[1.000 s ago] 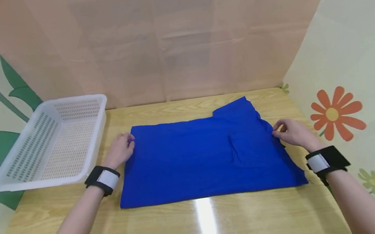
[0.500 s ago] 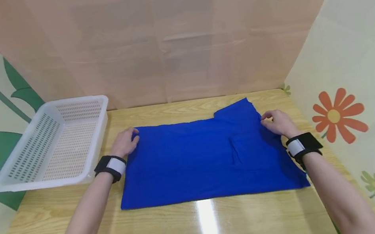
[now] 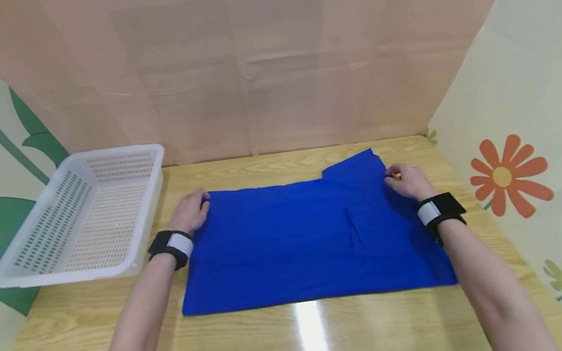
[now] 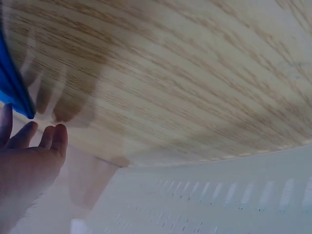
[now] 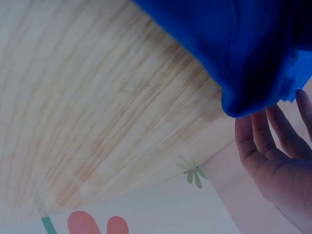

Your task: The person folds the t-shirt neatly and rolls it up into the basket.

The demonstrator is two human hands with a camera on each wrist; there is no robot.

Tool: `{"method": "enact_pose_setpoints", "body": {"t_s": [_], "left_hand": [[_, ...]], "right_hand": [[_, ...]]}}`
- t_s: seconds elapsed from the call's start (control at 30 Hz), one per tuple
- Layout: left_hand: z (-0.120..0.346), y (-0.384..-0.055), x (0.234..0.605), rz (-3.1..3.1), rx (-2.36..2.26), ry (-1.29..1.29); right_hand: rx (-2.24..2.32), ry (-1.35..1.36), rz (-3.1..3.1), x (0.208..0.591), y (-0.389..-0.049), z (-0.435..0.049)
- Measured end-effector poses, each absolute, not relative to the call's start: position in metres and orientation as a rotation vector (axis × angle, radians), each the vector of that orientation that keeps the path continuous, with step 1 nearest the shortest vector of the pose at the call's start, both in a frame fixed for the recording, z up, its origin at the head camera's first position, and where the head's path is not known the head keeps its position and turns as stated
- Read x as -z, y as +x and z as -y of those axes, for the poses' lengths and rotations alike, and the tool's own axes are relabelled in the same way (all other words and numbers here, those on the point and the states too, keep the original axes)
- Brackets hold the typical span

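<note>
A blue garment [image 3: 278, 230] lies spread and folded on the wooden table, with a patch like a pocket at its right and a flap standing out at the far right corner. My left hand [image 3: 190, 211] rests at its far left corner, thumb and fingers apart; in the left wrist view several fingers lie loosely beside the cloth's corner. At the far part of its right edge, my right hand [image 3: 408, 181] pinches the cloth. The right wrist view has the right fingers [image 5: 253, 136] reaching behind the cloth's edge, tips partly hidden, with the thumb to the side.
A white perforated plastic basket [image 3: 88, 220] stands on the left of the wooden table [image 3: 378, 330], close to my left forearm. A pinkish covering hangs behind the table. Flower-patterned walls [image 3: 502, 174] border both sides.
My left hand has moved slightly right and away from me onto the garment's far corner. My right hand has moved left and farther along the right edge, whose near end has shifted a little left.
</note>
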State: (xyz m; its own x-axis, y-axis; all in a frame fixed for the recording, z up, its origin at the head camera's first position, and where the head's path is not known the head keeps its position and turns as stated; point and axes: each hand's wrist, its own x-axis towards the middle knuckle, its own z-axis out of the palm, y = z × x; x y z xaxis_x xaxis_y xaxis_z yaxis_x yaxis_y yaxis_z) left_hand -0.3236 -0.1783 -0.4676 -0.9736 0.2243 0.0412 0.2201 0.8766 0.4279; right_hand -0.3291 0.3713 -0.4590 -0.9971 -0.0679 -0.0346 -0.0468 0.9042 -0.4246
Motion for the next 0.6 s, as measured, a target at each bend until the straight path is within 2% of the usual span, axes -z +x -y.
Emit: {"method": "enact_pose_setpoints", "body": {"t_s": [0.6], "left_hand": [[0.174,-0.339,0.471,-3.155,-0.437,0.376]], "right_hand": [[0.714,0.073,-3.099,0.468,-0.347,-0.368]]}}
